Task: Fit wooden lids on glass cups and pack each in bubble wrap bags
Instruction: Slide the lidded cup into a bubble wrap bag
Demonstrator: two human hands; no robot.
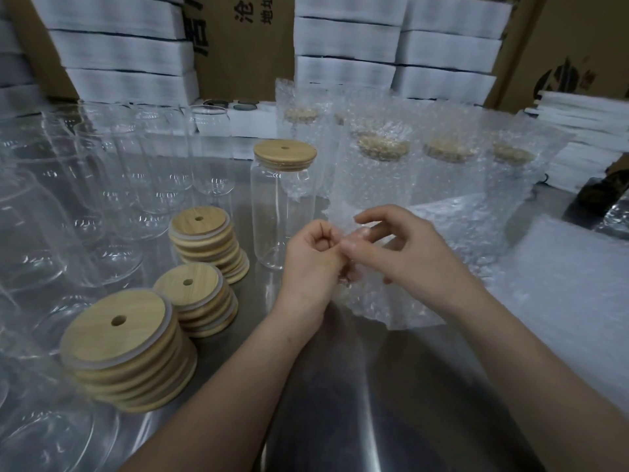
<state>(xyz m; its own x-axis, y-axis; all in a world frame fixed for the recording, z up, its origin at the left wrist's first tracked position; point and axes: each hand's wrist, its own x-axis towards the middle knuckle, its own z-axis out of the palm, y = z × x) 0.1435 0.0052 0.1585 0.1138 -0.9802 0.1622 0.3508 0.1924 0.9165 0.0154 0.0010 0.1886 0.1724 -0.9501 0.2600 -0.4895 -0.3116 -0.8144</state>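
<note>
Bubble wrap is what both hands are on: the left hand [315,257], fingers curled, and the right hand [398,247], thumb against fingertips, each pinch the top edge of a bubble wrap bag [384,301] that lies on the steel counter [357,403] at centre. Just beyond the left hand, at 12 o'clock, stands a glass cup [280,212] with its wooden lid [285,155] fitted, apart from the bag. At 9 o'clock I see three stacks of lids [119,338], with empty cups [112,172] crowded behind them. At 1 to 2 o'clock, packed cups [384,165] stand upright in wrap. A pile of flat bags [571,284] lies at 3 o'clock. Cardboard boxes [245,46] and white foam stacks [119,46] wall off the back. My fingers hide the bag's mouth. The packed lids read only as tan smudges. The leftmost cups are cut off, and a dark object at the right edge I cannot identify.
</note>
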